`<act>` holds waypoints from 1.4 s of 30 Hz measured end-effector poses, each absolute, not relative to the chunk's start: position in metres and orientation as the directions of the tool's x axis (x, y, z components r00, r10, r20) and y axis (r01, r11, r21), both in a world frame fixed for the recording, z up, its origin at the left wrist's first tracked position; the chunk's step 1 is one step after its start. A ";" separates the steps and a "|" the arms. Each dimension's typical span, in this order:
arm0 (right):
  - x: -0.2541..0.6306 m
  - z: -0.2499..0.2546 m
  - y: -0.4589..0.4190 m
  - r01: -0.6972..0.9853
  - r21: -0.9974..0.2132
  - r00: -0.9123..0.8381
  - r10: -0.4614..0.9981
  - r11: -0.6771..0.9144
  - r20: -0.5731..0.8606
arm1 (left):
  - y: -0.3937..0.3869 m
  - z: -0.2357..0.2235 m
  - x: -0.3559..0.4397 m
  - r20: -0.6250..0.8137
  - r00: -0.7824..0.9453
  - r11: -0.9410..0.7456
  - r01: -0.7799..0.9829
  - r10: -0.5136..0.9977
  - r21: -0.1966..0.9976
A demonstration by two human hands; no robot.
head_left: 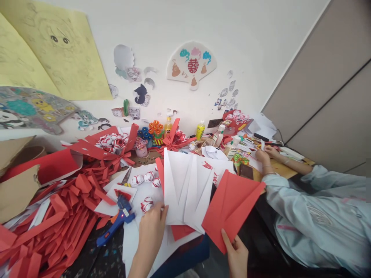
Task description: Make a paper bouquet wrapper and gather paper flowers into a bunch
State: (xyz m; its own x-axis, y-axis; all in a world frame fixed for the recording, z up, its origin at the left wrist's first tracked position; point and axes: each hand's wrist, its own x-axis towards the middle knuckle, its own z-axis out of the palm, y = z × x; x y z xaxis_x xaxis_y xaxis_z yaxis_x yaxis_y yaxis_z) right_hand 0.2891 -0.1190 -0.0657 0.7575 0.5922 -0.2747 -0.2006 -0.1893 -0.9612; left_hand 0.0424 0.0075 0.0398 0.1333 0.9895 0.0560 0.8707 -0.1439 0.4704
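The folded sheets (175, 189), glue gun (121, 217) and paper strips (72, 210) mark this as a craft workspace.

At six o'clock the folded paper (176, 197) shows white; towards five, the sheet (232, 208) is plain red. At eight the strips (74, 212) are red, the drawing paper (87, 69) at ten yellow, the sleeve (278, 189) at four pale blue.

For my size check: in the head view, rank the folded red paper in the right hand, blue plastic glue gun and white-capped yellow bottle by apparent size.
1. Folded red paper
2. Blue plastic glue gun
3. White-capped yellow bottle; farther back, so true size is unsure.
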 end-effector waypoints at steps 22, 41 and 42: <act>0.286 -0.057 -0.110 -0.145 -0.960 0.762 0.592 -0.240 -0.263 | 0.017 0.028 0.054 0.087 -0.140 0.008 0.564 0.986 0.826; 0.290 -0.071 -0.117 -0.250 -0.957 0.769 0.572 -0.144 -0.287 | 0.009 0.073 -0.011 0.455 -0.431 0.018 0.741 0.779 0.672; 0.289 -0.070 -0.116 -0.272 -0.952 0.760 0.576 -0.139 -0.301 | 0.012 0.075 -0.012 0.431 -0.453 0.002 0.690 0.780 0.723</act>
State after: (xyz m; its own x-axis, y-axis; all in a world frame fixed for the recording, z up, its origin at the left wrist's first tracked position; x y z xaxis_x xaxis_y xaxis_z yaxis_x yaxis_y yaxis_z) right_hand 0.2888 -0.1164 -0.0696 0.7601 0.5758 -0.3012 -0.2718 -0.1393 -0.9522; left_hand -0.0123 0.0117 0.0753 -0.4534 0.7802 0.4309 0.6904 0.0018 0.7234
